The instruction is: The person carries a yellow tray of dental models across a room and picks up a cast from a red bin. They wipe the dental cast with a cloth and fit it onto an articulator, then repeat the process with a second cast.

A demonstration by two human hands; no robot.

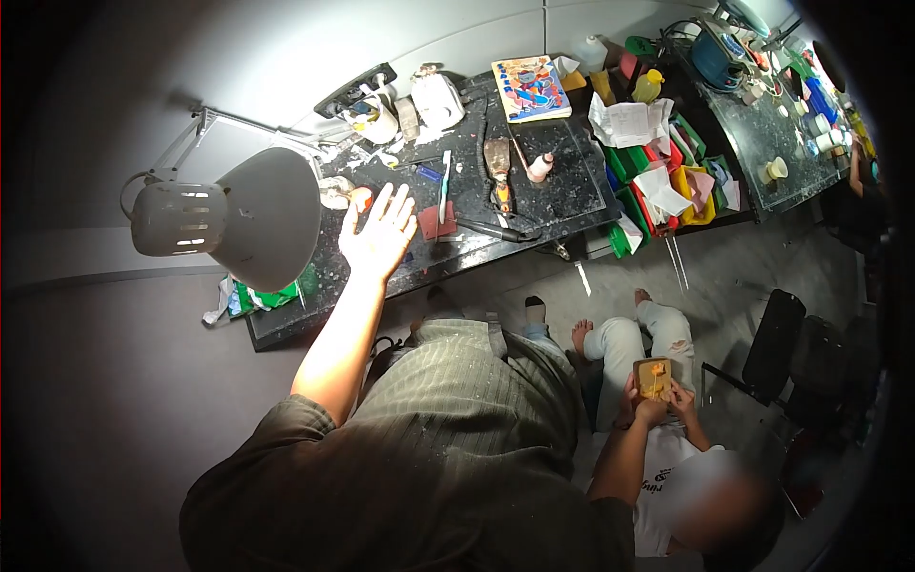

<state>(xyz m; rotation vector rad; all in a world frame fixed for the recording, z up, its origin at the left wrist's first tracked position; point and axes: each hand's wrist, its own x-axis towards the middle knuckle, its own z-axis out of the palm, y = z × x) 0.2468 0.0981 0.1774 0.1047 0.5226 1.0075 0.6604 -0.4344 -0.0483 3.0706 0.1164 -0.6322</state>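
My left hand [379, 234] is raised in bright lamp light over the near part of the black workbench [400, 276]. Its fingers are spread, and it holds nothing. Beside its thumb is a small orange-red round thing [361, 198]. To its right lie a reddish square piece [437, 220] and a toothbrush-like handle [443, 181]. My right hand [651, 412] reaches down to a small brown tray [652, 366] with orange pieces. Its fingers look closed at the tray's near edge; what they grip is hidden. A seated person's hands [682, 400] hold the tray's sides.
A grey desk lamp [272, 219] hangs close left of my left arm. On the bench are a handpiece-like tool [496, 229], a brush [498, 162], a pink bottle [540, 168] and a colourful book [532, 88]. Coloured bins [701, 195] with papers stand right. A black chair [767, 343] is behind the seated person.
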